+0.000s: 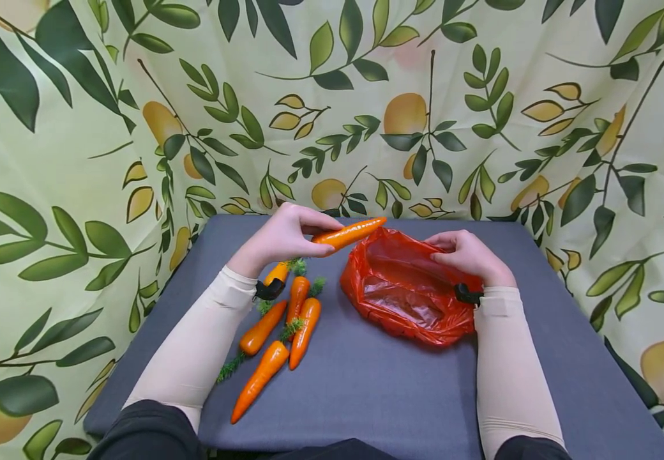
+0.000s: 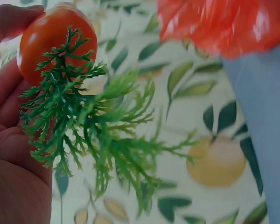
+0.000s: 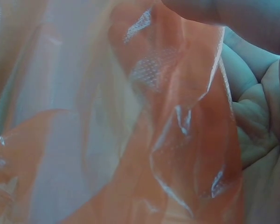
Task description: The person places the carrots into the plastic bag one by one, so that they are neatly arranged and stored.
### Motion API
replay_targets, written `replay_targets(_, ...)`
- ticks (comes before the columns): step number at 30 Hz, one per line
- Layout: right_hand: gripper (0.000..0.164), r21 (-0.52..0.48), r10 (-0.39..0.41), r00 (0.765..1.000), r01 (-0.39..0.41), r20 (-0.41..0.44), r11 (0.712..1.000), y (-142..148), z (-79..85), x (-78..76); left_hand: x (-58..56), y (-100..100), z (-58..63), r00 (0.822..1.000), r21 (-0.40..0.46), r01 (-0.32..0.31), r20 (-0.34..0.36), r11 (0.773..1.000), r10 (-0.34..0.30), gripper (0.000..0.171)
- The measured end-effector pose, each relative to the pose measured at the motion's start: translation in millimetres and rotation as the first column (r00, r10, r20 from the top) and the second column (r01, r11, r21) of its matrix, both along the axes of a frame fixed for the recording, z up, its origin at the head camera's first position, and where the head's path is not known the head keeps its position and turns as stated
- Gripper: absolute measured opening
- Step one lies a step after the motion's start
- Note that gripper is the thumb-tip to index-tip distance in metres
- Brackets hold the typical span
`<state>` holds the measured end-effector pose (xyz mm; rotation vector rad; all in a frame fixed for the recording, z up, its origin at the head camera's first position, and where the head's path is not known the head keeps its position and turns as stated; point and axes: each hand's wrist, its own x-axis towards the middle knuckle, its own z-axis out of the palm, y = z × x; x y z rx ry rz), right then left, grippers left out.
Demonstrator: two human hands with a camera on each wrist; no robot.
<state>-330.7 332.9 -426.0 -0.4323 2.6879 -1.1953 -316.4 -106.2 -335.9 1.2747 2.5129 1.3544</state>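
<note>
A glossy orange carrot (image 1: 350,235) is gripped between the thumb and fingers of my left hand (image 1: 292,235). Its tip points right, over the left edge of a red plastic bag (image 1: 407,287). In the left wrist view, green leafy tops (image 2: 93,112) hang from the carrot's thick end. My right hand (image 1: 470,254) pinches the bag's right rim, thumb inside and fingers behind it. The mouth of the bag gapes toward me. Through the right wrist view, the thin film (image 3: 186,116) runs up between thumb and fingers.
Several more carrots (image 1: 260,380) with green tops lie in a loose group under and beside my left forearm. Everything rests on a grey table (image 1: 355,396). A leaf-and-fruit patterned cloth (image 1: 332,128) hangs around its back and sides.
</note>
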Motion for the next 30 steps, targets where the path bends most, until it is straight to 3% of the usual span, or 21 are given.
replay_targets(6,0.041,0.011,-0.002,1.0,0.002,0.0,1.0,1,1.7,0.0,-4.0,46,-10.3,0.989,-0.065,0.149,-0.017,0.987,-0.15,0.036)
replay_targets(15,0.038,0.011,-0.004,1.0,0.004,-0.008,1.0,2,-3.4,-3.9,-10.7,99,-37.2,0.96,-0.271,0.238,-0.081,0.933,-0.268,0.033)
replay_targets(23,0.036,-0.007,-0.006,1.0,0.006,-0.002,1.0,1,-2.9,-3.8,-15.8,130,-60.9,0.949,-0.382,0.274,-0.043,0.883,-0.313,0.029)
replay_targets(30,0.037,-0.007,0.004,1.0,-0.004,-0.018,1.0,1,-4.1,-3.5,-22.0,148,-80.2,0.952,-0.451,0.264,-0.021,0.853,-0.306,0.031)
